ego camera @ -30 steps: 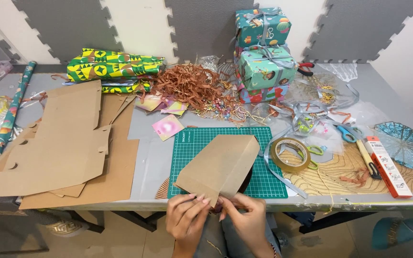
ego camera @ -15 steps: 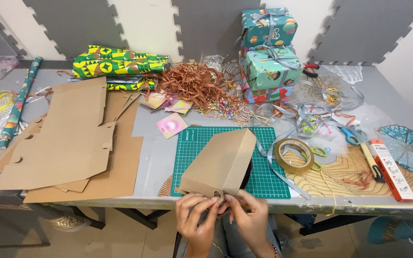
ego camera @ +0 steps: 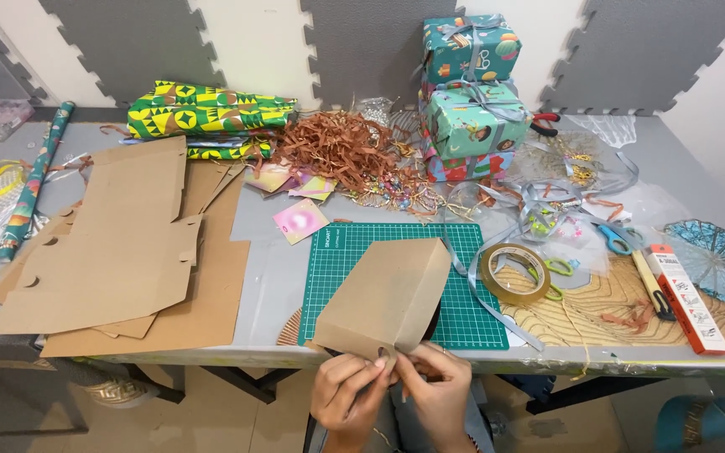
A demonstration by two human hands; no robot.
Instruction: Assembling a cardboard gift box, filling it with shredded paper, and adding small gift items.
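Observation:
A brown cardboard box, partly folded, lies tilted on the green cutting mat with its near end over the table's front edge. My left hand and my right hand meet at that near end and pinch its lower flap between their fingertips. Both hands are below the table edge. The flap itself is mostly hidden by the fingers.
Flat cardboard sheets lie at the left. A roll of brown tape sits right of the mat, near scissors and a long orange box. Wrapped gift boxes, shredded brown paper and folded patterned paper stand at the back.
The box has been tipped up and drawn nearer to me. Both hands have closed in together on its near flap.

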